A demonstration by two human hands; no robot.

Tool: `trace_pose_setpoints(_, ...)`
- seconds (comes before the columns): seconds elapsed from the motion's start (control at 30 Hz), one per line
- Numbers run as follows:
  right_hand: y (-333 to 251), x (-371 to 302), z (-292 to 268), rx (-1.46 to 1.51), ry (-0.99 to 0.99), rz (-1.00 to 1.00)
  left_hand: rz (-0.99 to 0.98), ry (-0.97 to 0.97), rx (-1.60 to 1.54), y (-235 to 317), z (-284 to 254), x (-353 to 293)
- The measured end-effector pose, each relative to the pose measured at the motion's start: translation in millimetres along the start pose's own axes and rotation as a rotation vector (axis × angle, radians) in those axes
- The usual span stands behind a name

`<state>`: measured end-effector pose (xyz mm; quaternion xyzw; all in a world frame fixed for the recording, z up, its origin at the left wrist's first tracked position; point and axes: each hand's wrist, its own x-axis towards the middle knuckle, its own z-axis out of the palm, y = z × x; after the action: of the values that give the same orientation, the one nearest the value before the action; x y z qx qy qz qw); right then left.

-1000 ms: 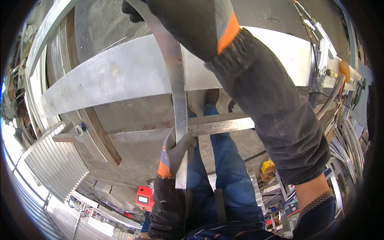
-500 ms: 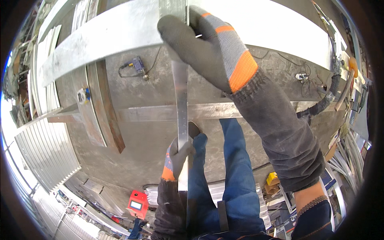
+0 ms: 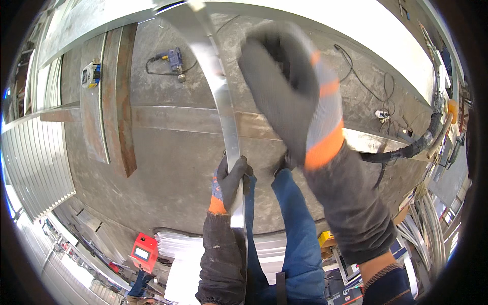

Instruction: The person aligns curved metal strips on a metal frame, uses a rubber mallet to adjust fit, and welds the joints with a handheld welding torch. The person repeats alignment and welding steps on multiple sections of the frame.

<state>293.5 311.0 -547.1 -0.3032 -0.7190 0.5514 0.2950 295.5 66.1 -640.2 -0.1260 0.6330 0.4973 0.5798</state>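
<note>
A long, shiny metal bar (image 3: 227,109) runs from the lower middle up toward the top left, bent by the lens. My left hand (image 3: 229,179), in a dark glove with an orange cuff, is closed around its lower part. My right hand (image 3: 292,91), in a grey glove with orange bands, hangs to the right of the bar, apart from it. It is blurred by motion; thumb and fingers are curved with a gap between them, and I see nothing held there.
Pale metal beams (image 3: 356,35) cross the far side. Below them stand rusty steel beams (image 3: 124,117) bearing a tape measure (image 3: 91,75). A blue power drill (image 3: 174,60) lies on the floor among cables. A thick black hose (image 3: 406,150) hangs right; a red machine (image 3: 144,252) stands lower left.
My right hand has let go of the bar and moved down and right. The bar's far end has swung left, still held in my left hand. The whole view has shifted.
</note>
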Motion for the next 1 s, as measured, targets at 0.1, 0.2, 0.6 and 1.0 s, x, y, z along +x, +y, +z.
trace_pose_setpoints(0.1, 19, -83, -7, -0.086, -0.141, 0.291, 0.049, 0.066, -0.048, -23, 3, 5)
trace_pose_setpoints(0.2, 32, -178, -33, -0.242, -0.302, 0.438, -0.012, 0.107, 0.098, -35, -9, 9)
trace_pose_setpoints(0.6, 60, -278, -358, -0.468, 0.462, 0.391, 0.109, 0.201, 0.039, -32, 10, 24)
trace_pose_setpoints(1.0, 148, -238, -684, -1.089, 0.656, 0.771, -0.019, 0.142, -0.341, -51, -12, 21)
